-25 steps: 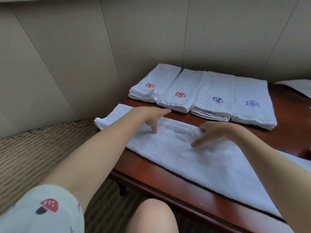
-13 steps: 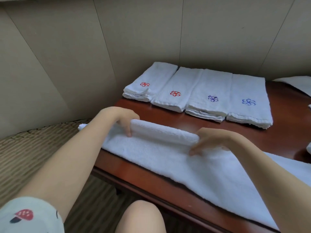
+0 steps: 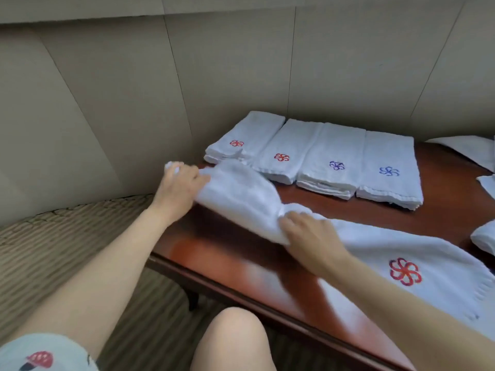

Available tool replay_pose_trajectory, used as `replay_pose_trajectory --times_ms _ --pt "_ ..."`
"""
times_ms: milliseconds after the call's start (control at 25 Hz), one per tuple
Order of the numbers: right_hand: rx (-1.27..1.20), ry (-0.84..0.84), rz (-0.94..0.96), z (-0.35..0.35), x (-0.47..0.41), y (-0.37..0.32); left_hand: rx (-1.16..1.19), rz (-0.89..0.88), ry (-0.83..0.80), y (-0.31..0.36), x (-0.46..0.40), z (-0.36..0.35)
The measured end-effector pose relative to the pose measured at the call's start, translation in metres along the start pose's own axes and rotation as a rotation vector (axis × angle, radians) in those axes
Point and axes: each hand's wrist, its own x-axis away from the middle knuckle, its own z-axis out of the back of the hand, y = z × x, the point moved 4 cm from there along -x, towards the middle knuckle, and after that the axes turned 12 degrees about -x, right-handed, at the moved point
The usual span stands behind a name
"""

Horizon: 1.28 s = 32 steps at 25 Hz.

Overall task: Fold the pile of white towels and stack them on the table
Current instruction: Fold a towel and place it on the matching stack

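A long white towel [image 3: 375, 245] with a red flower mark lies across the dark red wooden table [image 3: 241, 266]. Its left end is lifted and folded over toward the right. My left hand [image 3: 178, 188] grips that raised left end. My right hand [image 3: 310, 236] pinches the fold near the middle of the towel. Behind them, a row of folded white towels [image 3: 316, 159] lies along the table's far side, two with red flower marks, two with blue.
A beige panelled wall runs close behind the table. More white cloth lies at the far right edge [image 3: 466, 151] and right side [image 3: 484, 236]. A woven mat floor [image 3: 53, 250] is to the left. My knee [image 3: 230, 338] is under the table's front edge.
Both hands took hold of the towel's left part and lifted it off the table, carrying it to the right. The bare table front is now uncovered, and the red mark shows.
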Motion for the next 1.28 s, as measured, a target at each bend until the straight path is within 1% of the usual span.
replay_pose_trajectory --times_ms 40,80,120,160,200,240,280,320,400,440,520,600,680,720,800,920,960,1000,1080,1160,1240,1280 --pt "-0.037 -0.071 0.013 -0.013 0.009 -0.012 0.002 -0.060 -0.237 0.000 0.020 -0.002" --pt "-0.083 -0.103 -0.028 -0.021 0.015 -0.018 -0.002 -0.080 -0.518 0.002 0.036 -0.001" --pt "-0.117 -0.131 -0.084 -0.022 0.017 -0.021 -0.007 -0.088 -0.763 0.008 0.045 0.007" --pt "-0.161 -0.168 -0.127 -0.021 0.018 -0.019 -0.020 -0.090 -0.894 0.015 0.044 0.021" --pt "-0.207 -0.199 -0.150 -0.016 0.020 -0.014 -0.021 -0.108 -0.922 0.027 0.034 0.038" --pt "-0.236 -0.239 -0.164 -0.008 0.023 -0.005 0.004 -0.138 -0.887 0.045 0.021 0.057" --pt "-0.229 -0.267 -0.169 0.002 0.029 0.006 0.078 -0.187 -0.817 0.068 0.008 0.073" --pt "-0.209 -0.284 -0.185 0.011 0.040 0.020 0.213 -0.246 -0.735 0.097 -0.002 0.092" --pt "-0.190 -0.253 -0.299 0.029 0.071 0.055 0.467 -0.379 -0.638 0.163 -0.011 0.124" --pt "-0.185 -0.209 -0.370 0.038 0.091 0.073 0.503 -0.435 -0.592 0.194 -0.015 0.136" --pt "-0.149 -0.184 -0.516 0.050 0.131 0.108 0.454 -0.515 -0.522 0.247 -0.019 0.143" --pt "-0.169 -0.214 -0.711 0.053 0.171 0.140 0.372 -0.526 -0.523 0.287 -0.023 0.142" --pt "-0.318 -0.205 -0.928 0.048 0.197 0.162 0.321 -0.480 -0.487 0.309 -0.031 0.142" --pt "-0.392 -0.185 -0.997 0.045 0.201 0.169 0.312 -0.454 -0.462 0.311 -0.035 0.141" --pt "-0.540 -0.174 -1.077 0.039 0.203 0.179 0.340 -0.488 -0.482 0.312 -0.047 0.136" --pt "-0.846 -0.120 -1.062 0.028 0.185 0.172 0.417 -0.561 -0.595 0.295 -0.061 0.121" --pt "-0.868 -0.080 -1.038 0.028 0.178 0.171 0.428 -0.557 -0.602 0.290 -0.065 0.117" --pt "-0.839 -0.031 -1.002 0.030 0.170 0.173 0.442 -0.531 -0.593 0.286 -0.069 0.112" --pt "-0.719 0.060 -0.901 0.042 0.151 0.183 0.465 -0.422 -0.547 0.273 -0.078 0.107" --pt "-0.591 0.186 -0.820 0.068 0.137 0.196 0.512 -0.250 -0.424 0.256 -0.094 0.114" --pt "-0.398 0.357 -0.732 0.102 0.131 0.204 0.678 -0.102 -0.269 0.240 -0.107 0.134" --pt "-0.322 0.402 -0.654 0.118 0.131 0.205 0.803 -0.049 -0.234 0.235 -0.108 0.146"
